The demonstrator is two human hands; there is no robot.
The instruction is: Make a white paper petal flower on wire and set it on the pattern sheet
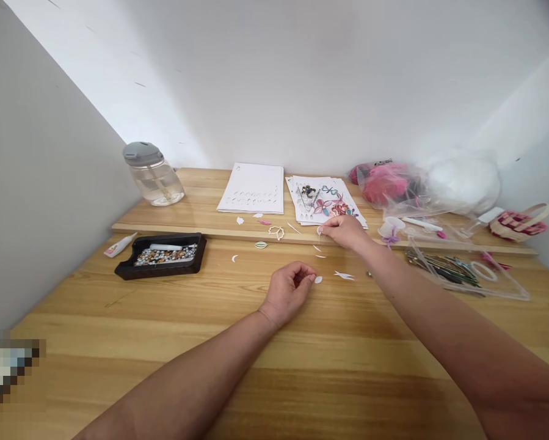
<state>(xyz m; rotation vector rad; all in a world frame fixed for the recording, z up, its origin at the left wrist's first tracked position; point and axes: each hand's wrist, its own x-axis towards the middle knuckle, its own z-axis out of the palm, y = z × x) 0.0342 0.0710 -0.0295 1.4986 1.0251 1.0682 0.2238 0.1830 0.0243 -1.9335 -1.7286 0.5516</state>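
Observation:
My left hand rests on the wooden table with its fingers curled in, fingertips beside a small white oval paper piece. Whether it pinches anything I cannot make out. My right hand reaches to the raised shelf edge and pinches a small white paper piece just below the sheet of colourful quilled shapes. Loose white paper bits lie between the hands.
A black tray of beads and a glue tube lie at left. A water bottle and white cut-out sheets sit on the shelf. Plastic bags, a small basket and a clear tool case are at right.

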